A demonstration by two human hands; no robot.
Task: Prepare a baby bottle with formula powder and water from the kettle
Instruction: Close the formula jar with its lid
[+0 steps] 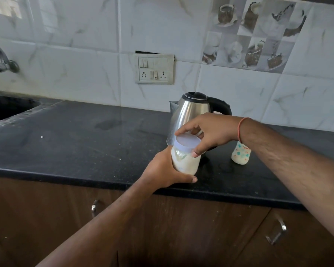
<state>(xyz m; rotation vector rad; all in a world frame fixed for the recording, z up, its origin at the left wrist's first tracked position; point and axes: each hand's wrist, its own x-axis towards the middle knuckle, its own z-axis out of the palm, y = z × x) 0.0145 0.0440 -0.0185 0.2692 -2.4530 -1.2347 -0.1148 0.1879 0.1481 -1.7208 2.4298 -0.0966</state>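
The left hand (163,171) cups a clear plastic jar of pale formula powder (185,158); the right hand (206,132) pinches its lavender screw lid (187,142), which likely needs unscrewing next.

Both forearms are bare from the lower edge of the view up to the hands, with no sleeves showing on either one. The right hand (210,132) has a thin orange-red thread (240,130) wound round its wrist as a narrow band, and fine dark hair runs along the forearm behind it. The left hand (166,170) wears no band, ring or watch on the parts that show, and its forearm looks smoother.
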